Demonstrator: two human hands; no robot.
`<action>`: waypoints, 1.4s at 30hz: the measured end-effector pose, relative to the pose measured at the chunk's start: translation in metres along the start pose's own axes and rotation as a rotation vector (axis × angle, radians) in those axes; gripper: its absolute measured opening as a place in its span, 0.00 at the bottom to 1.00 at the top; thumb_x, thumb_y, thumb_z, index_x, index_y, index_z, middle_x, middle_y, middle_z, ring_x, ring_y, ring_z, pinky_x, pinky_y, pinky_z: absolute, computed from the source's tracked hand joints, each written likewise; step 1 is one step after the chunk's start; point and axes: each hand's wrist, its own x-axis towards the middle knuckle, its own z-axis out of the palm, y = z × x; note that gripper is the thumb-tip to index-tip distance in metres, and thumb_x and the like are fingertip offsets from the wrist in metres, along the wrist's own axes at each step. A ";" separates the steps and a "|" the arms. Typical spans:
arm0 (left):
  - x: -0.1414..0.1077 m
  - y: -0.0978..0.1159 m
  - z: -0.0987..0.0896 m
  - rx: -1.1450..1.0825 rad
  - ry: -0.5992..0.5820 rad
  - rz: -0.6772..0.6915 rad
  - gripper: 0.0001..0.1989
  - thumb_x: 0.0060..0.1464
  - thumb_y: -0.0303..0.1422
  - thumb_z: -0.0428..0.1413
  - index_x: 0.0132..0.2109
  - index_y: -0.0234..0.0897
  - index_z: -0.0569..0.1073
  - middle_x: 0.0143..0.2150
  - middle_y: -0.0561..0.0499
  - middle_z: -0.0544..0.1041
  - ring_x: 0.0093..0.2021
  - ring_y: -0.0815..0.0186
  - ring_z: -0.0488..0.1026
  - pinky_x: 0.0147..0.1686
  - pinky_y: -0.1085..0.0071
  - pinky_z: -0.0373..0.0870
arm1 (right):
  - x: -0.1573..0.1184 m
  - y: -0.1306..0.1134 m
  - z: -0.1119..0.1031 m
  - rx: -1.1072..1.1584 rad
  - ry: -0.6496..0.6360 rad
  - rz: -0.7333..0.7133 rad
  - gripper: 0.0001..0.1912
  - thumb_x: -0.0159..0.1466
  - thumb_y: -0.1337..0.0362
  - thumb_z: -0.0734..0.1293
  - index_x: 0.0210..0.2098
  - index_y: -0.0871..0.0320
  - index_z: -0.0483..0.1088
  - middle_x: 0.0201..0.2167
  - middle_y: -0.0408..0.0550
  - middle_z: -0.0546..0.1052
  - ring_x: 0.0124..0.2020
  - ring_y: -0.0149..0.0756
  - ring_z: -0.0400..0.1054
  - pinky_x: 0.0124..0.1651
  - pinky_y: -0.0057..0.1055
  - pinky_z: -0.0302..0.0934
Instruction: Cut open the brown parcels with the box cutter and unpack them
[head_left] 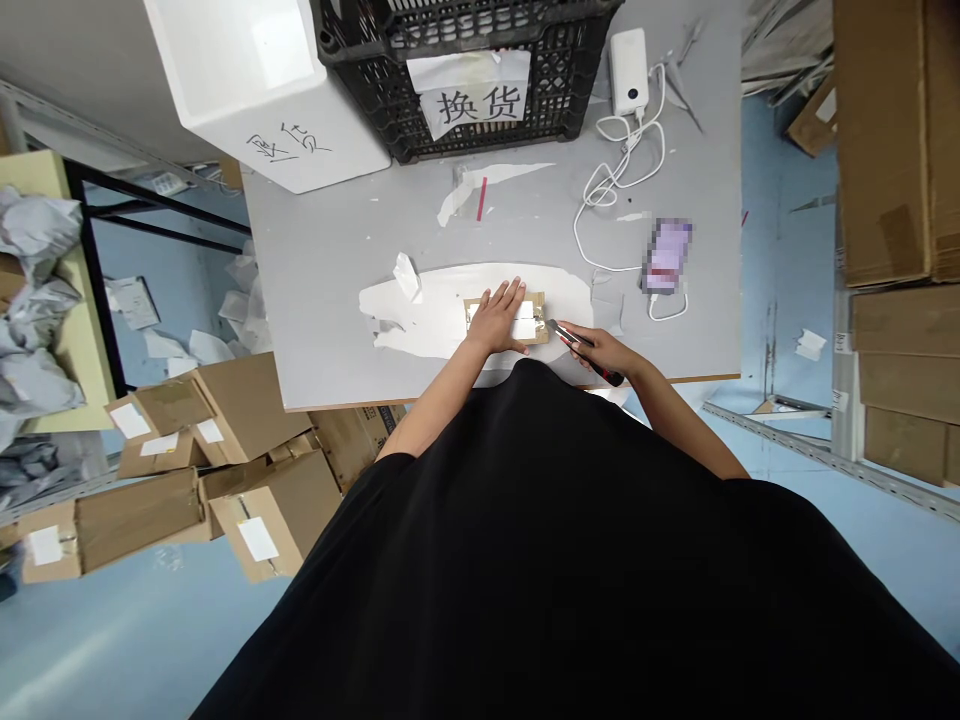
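A small brown cardboard box [533,338] with a white label lies on a white worn patch [427,310] of the grey table. Across its top rests my left hand [495,322], fingers stretched out and flat, covering much of the label. My right hand [602,350] is wrapped round a utility knife [583,350] with a black and red handle. The knife's tip is at the box's right edge; whether it has entered the cardboard I cannot tell. A crumpled scrap of white paper [406,277] sits left of the box.
A black plastic crate [480,130] and a white bin [330,150] stand at the back of the table [337,370]. To the right are a white power bank [628,70], tangled cable and a phone [667,255]. Cardboard boxes [255,400] are stacked at lower left.
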 end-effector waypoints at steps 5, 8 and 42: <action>0.001 -0.001 0.002 -0.009 -0.004 0.001 0.72 0.39 0.56 0.68 0.75 0.38 0.29 0.77 0.43 0.33 0.76 0.46 0.30 0.73 0.48 0.32 | -0.006 0.008 0.001 -0.017 -0.020 0.000 0.32 0.68 0.64 0.61 0.71 0.51 0.56 0.29 0.40 0.68 0.22 0.25 0.60 0.25 0.25 0.63; 0.002 -0.001 0.003 -0.010 0.001 0.000 0.72 0.39 0.57 0.67 0.75 0.38 0.29 0.77 0.43 0.33 0.76 0.47 0.30 0.73 0.49 0.31 | -0.007 0.014 0.003 -0.019 -0.021 0.004 0.32 0.67 0.63 0.62 0.70 0.51 0.58 0.29 0.40 0.68 0.22 0.25 0.59 0.25 0.25 0.62; -0.037 0.016 -0.007 -0.031 0.294 -0.500 0.29 0.65 0.43 0.46 0.67 0.33 0.60 0.58 0.31 0.73 0.58 0.43 0.71 0.49 0.52 0.72 | 0.056 0.066 0.056 -0.167 0.553 0.142 0.18 0.71 0.53 0.52 0.47 0.56 0.65 0.38 0.50 0.75 0.29 0.35 0.67 0.38 0.34 0.67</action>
